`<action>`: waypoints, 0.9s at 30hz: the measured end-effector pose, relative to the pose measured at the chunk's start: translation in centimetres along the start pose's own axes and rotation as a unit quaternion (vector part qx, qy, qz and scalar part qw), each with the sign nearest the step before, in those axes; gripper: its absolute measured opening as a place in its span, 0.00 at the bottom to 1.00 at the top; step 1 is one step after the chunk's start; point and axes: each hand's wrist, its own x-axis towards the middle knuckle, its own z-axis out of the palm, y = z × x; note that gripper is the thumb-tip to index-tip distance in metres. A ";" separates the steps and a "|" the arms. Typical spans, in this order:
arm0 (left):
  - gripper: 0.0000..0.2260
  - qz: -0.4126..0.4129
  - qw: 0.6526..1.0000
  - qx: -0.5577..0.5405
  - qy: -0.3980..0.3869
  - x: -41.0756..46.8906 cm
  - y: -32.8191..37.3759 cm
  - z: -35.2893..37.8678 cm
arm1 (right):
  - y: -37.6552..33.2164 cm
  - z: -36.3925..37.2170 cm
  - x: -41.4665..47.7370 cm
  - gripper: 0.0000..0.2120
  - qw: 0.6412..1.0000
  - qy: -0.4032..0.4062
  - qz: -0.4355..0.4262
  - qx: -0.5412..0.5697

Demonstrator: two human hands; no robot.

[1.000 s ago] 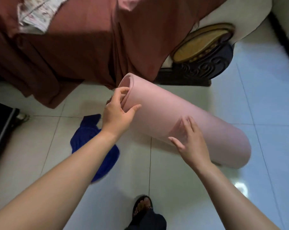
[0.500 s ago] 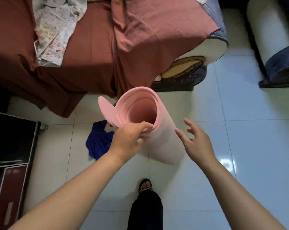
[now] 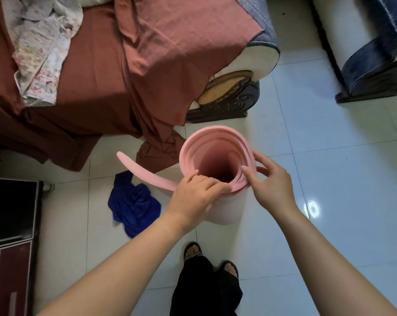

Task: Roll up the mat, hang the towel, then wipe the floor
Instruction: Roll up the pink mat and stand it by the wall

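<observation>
A pink foam mat, rolled into a loose tube, stands on end on the white tiled floor; I look down into its open top. Its outer flap sticks out to the left. My left hand grips the near rim of the roll, thumb over the edge. My right hand holds the right rim, fingers pinching the layers. A crumpled blue towel lies on the floor left of the roll.
A sofa under a rust-brown cover with a floral cloth fills the upper left, its carved wooden foot right behind the roll. Another seat stands top right. A dark cabinet is at left. My sandalled feet stand below.
The roll went from lying on the floor to standing upright. My left hand kept the rim while my right hand came off the side and took the right rim.
</observation>
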 end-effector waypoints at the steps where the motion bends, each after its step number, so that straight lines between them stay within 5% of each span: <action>1: 0.16 -0.005 1.000 0.019 -0.005 0.0 -0.3 0.1 | 0.6 -0.4 -0.2 0.21 1.000 -0.001 0.012 0.006; 7: 0.25 -0.075 0.994 0.045 -0.060 -0.1 -2.2 -0.1 | 2.3 -1.6 -1.5 0.22 0.996 0.012 0.066 0.050; 11: 0.30 -0.170 0.985 0.019 -0.013 1.0 -1.7 -0.6 | 2.5 -1.8 -1.3 0.22 0.994 0.027 0.079 0.072; 18: 0.51 -0.449 0.871 -0.200 -0.005 1.1 -1.6 -1.3 | 2.3 -1.7 -0.2 0.22 0.994 0.032 0.072 0.074; 24: 0.37 -0.497 0.764 -0.411 0.002 1.6 -2.1 -1.7 | 1.8 -1.2 -0.5 0.22 0.996 0.023 0.065 0.053; 27: 0.27 -0.543 0.738 -0.397 0.063 2.2 -2.3 -1.2 | 1.7 -1.0 -0.7 0.22 0.996 0.026 0.066 0.062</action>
